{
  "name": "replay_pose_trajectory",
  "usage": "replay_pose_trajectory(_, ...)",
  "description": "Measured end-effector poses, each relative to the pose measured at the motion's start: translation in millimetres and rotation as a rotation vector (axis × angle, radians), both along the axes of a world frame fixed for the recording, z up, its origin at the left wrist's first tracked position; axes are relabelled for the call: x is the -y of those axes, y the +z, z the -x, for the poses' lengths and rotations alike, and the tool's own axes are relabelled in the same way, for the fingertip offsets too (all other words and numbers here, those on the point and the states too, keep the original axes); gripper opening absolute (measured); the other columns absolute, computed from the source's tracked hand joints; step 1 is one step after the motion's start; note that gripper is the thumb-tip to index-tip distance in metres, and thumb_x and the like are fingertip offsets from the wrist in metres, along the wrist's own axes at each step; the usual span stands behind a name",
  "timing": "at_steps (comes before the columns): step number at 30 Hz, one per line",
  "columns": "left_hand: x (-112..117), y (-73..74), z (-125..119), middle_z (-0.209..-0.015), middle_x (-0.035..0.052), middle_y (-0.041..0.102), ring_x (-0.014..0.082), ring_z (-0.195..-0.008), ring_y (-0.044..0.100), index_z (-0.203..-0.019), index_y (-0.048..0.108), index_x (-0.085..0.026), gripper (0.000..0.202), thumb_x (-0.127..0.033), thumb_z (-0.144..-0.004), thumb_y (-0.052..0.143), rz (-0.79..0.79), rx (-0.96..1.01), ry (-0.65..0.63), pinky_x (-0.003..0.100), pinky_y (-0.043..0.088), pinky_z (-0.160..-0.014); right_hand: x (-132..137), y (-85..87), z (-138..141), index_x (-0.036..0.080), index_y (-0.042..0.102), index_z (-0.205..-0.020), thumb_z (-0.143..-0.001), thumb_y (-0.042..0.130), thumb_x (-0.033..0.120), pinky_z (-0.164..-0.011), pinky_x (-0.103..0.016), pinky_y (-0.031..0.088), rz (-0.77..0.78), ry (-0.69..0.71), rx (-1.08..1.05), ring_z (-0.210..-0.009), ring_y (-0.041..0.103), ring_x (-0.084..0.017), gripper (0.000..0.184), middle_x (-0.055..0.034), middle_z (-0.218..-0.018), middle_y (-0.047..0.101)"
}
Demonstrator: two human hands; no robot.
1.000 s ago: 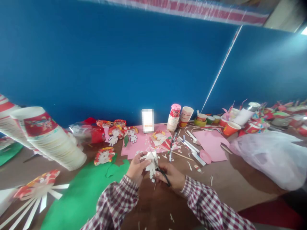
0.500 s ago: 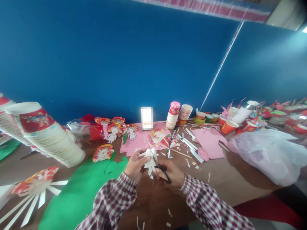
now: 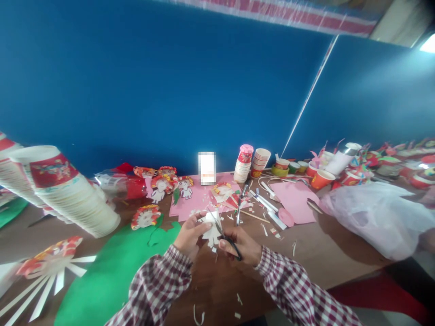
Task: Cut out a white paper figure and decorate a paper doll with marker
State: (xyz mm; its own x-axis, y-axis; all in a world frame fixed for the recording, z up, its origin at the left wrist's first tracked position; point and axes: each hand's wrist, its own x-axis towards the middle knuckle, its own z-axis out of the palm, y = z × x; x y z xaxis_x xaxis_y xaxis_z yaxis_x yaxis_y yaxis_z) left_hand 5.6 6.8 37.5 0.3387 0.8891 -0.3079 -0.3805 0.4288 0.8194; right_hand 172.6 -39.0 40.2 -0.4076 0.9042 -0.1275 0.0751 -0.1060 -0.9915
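While our left hand pinches a white paper cutout between thumb and fingers, our right hand is curled around the black handles of some scissors, blades angled up against the paper. We've got the cutout right in front of us over the brown table, just this side of the pink paper, with white scraps strewn around. Off to our left there's a big green sheet and a tilted cup stack. Can't tell if the blades are parted, tbh.
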Motion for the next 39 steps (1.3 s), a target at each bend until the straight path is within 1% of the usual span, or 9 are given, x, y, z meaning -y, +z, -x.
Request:
replay_pose_trajectory(5, 3, 4.4, 1, -0.069, -0.0015, 0.061, 0.0116, -0.054, 0.057, -0.103, 0.044, -0.018, 0.051, -0.020, -0.061, 0.074, 0.011, -0.015, -0.019, 0.024, 0.045, -0.049, 1, 2.6, -2, 0.012, 0.056, -0.074, -0.070, 0.062, 0.057, -0.037, -0.016, 0.031, -0.003, 0.016, 0.029, -0.041, 0.042, -0.006, 0.045, 0.0043, -0.051, 0.045)
replay_pose_trajectory(10, 3, 5.3, 2, -0.068, -0.0027, 0.059, 0.0123, -0.056, 0.058, -0.102, 0.044, -0.017, 0.052, -0.019, -0.060, 0.074, 0.024, -0.008, -0.018, 0.024, 0.045, -0.050, 3, 4.3, -1, 0.012, 0.057, -0.074, -0.070, 0.062, 0.057, -0.035, -0.016, 0.029, 0.005, 0.010, 0.033, -0.039, 0.038, -0.005, 0.045, 0.0054, -0.049, 0.043)
replay_pose_trajectory(15, 3, 6.1, 3, -0.064, -0.0045, 0.058, 0.0123, -0.054, 0.057, -0.102, 0.044, -0.018, 0.053, -0.019, -0.059, 0.075, 0.023, 0.008, -0.041, 0.023, 0.044, -0.048, 3, 4.9, -2, 0.012, 0.058, -0.075, -0.072, 0.063, 0.052, -0.037, -0.015, 0.028, -0.014, 0.025, 0.017, -0.041, 0.038, -0.005, 0.041, 0.0054, -0.050, 0.042)
replay_pose_trajectory(20, 2, 5.0, 5, -0.063, -0.0049, 0.056, 0.0128, -0.056, 0.058, -0.099, 0.044, -0.018, 0.048, -0.020, -0.061, 0.074, 0.003, -0.001, -0.062, 0.023, 0.044, -0.049, 3, 6.1, -3, 0.011, 0.060, -0.075, -0.073, 0.064, 0.048, -0.038, -0.016, 0.026, -0.052, 0.037, 0.031, -0.044, 0.036, -0.005, 0.037, 0.0051, -0.053, 0.042)
replay_pose_trajectory(24, 2, 4.2, 7, -0.067, -0.0033, 0.058, 0.0130, -0.057, 0.059, -0.101, 0.043, -0.018, 0.049, -0.019, -0.062, 0.073, -0.004, 0.002, -0.078, 0.024, 0.045, -0.051, 2, 6.4, -4, 0.011, 0.059, -0.074, -0.072, 0.065, 0.048, -0.038, -0.016, 0.026, -0.034, 0.045, 0.049, -0.044, 0.036, -0.005, 0.038, 0.0048, -0.053, 0.043)
replay_pose_trajectory(29, 1, 3.4, 8, -0.063, -0.0043, 0.056, 0.0148, -0.058, 0.060, -0.102, 0.043, -0.017, 0.049, -0.017, -0.063, 0.073, -0.003, 0.030, -0.106, 0.026, 0.047, -0.054, 2, 3.7, -5, 0.012, 0.058, -0.072, -0.073, 0.064, 0.048, -0.037, -0.015, 0.027, -0.025, 0.063, 0.046, -0.042, 0.037, -0.005, 0.037, 0.0055, -0.050, 0.042)
replay_pose_trajectory(33, 1, 2.5, 9, -0.067, -0.0030, 0.058, 0.0154, -0.060, 0.061, -0.101, 0.044, -0.017, 0.048, -0.016, -0.062, 0.073, -0.008, 0.034, -0.110, 0.028, 0.048, -0.057, 2, 2.3, -6, 0.012, 0.058, -0.072, -0.074, 0.063, 0.048, -0.036, -0.015, 0.025, -0.024, 0.073, 0.061, -0.041, 0.036, -0.005, 0.037, 0.0054, -0.049, 0.043)
replay_pose_trajectory(39, 0, 2.7, 11, -0.068, -0.0022, 0.059, 0.0148, -0.060, 0.061, -0.101, 0.046, -0.017, 0.048, -0.017, -0.062, 0.073, -0.006, 0.033, -0.126, 0.025, 0.047, -0.055, 2, 2.6, -6, 0.012, 0.057, -0.071, -0.075, 0.063, 0.046, -0.038, -0.015, 0.024, -0.027, 0.084, 0.046, -0.042, 0.035, -0.004, 0.035, 0.0059, -0.050, 0.041)
